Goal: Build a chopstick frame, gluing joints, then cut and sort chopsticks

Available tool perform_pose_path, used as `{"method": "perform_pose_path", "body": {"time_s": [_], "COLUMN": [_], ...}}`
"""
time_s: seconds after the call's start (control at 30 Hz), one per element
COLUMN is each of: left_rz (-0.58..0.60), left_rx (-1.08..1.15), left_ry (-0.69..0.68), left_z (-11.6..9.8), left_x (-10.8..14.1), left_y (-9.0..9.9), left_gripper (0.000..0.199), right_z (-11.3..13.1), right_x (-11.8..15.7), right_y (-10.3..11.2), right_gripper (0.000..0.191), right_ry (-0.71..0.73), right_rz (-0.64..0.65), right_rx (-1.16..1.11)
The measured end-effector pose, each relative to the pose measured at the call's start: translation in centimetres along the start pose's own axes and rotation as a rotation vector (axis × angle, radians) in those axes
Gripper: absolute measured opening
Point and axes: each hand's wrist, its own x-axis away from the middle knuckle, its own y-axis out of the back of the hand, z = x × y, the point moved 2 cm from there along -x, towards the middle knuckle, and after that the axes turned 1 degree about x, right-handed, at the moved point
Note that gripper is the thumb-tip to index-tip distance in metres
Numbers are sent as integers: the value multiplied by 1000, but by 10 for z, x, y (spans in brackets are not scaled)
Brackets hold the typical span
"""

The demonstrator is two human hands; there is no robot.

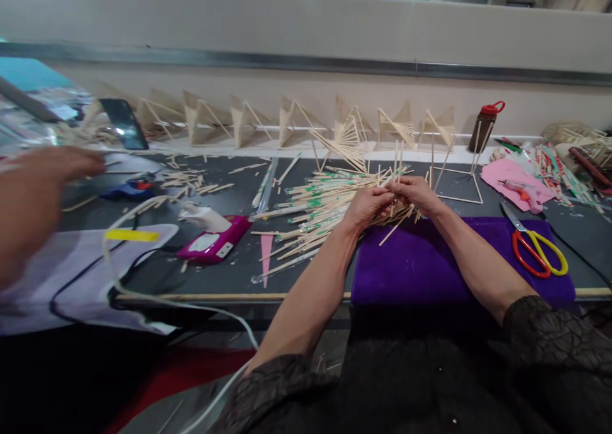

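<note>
My left hand (367, 208) and my right hand (415, 193) meet above the near edge of a heap of thin wooden chopsticks (320, 199). Both are closed, fingertips pinched together around chopsticks (398, 160) that rise between them. How many they grip is hidden by the fingers. Many chopsticks in the heap sit in clear wrappers with green print. Below my wrists lies a folded purple cloth (411, 271). On its right side rest scissors (538, 249) with one red and one yellow handle. Beyond my right hand stands an open frame of glued sticks (461, 199).
Several twisted stick models (296, 125) line the wall. A red-capped bottle (480, 128) stands at the back right, near a glue gun (520, 193) on pink sheet. Leftward are a magenta power strip (215, 239), a white cable (109, 255), a phone (125, 125) and another person's blurred hand (52, 173).
</note>
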Motion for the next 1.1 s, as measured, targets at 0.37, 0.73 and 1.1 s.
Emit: {"method": "perform_pose_path", "body": {"time_s": [0.37,0.73,1.1], "left_rz": [-55,-24,-11], "left_rx": [-75,-169,-206], "left_ry": [-66,16,-16], "left_z": [-16,-12,-10], "left_x": [12,15,14], "left_y": [-14,-20,-21], "left_gripper": [40,25,24], "right_z": [39,-9,-8], "right_x": [58,61,62], "right_y": [77,105,103], "right_gripper": [18,11,20], "right_ry": [124,-185,-112], "right_rz": [-299,-378,-353], "right_rx": [407,522,581]}}
